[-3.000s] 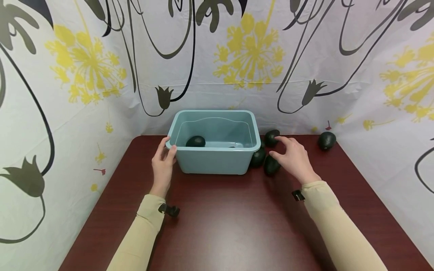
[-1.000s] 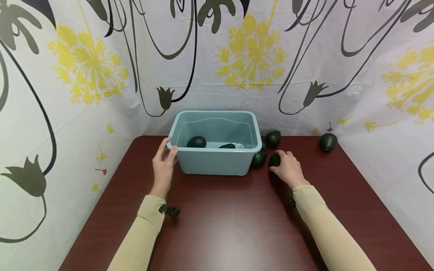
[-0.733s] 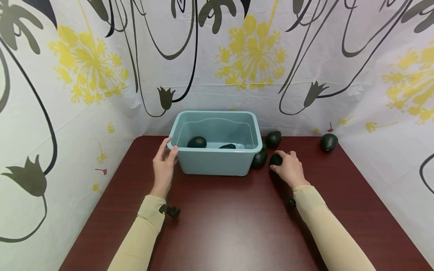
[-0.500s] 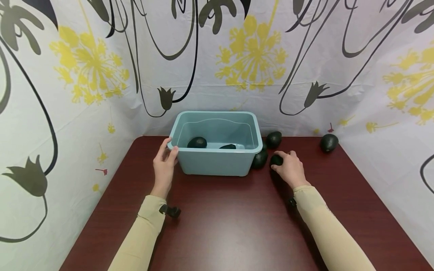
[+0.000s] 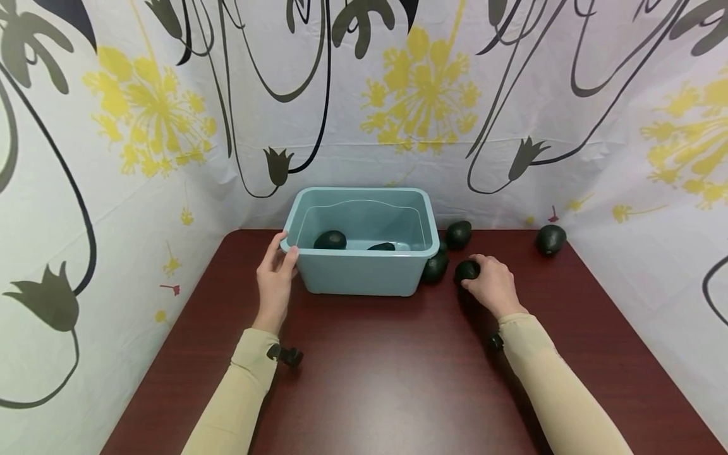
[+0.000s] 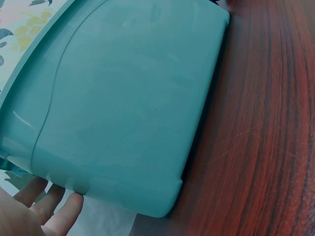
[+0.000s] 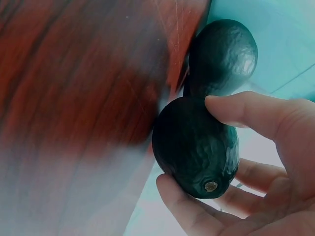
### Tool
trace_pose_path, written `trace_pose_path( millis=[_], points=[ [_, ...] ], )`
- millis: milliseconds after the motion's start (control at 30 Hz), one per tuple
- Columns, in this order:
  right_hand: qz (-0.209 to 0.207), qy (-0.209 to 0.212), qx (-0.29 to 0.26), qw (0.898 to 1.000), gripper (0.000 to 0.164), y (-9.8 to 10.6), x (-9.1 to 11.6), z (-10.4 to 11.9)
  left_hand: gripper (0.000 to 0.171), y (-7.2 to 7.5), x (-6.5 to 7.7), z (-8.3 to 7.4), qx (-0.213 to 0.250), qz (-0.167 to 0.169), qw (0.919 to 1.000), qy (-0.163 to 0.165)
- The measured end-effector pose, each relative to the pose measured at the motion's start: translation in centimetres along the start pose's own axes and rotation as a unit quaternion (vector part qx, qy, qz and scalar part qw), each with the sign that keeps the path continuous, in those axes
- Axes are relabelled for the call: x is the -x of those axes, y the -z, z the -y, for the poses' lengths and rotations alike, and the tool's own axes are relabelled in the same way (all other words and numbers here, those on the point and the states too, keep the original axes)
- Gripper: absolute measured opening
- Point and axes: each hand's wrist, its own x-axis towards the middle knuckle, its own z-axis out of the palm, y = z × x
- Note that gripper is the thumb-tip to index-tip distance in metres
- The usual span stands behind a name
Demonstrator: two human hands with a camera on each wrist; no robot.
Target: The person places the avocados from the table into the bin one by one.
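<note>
White cloth with yellow and grey plant prints hangs behind a dark red table. On it stands a pale blue bin. The left hand grips its front left corner at the rim; the right hand holds a dark avocado between thumb and fingers, near the bin's right side. Other avocados lie beside the bin, inside it, and at the table's far right corner.

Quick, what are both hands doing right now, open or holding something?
Left hand: holding the near left corner of the blue bin.
Right hand: closed around an avocado.
</note>
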Motion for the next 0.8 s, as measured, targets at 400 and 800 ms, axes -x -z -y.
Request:
trace_pose_path(
  millis=[400,800],
  points=[
    [0.012,-0.006,-0.006,1.0,0.059,0.57,0.43,0.45,0.054,0.04,-0.05,0.26,0.004,0.004,0.9999,-0.009],
    [0.0,-0.007,-0.011,1.0,0.057,1.03,0.66,0.99,0.053,0.03,-0.13,0.2,0.002,0.004,1.0,-0.007]
  ],
)
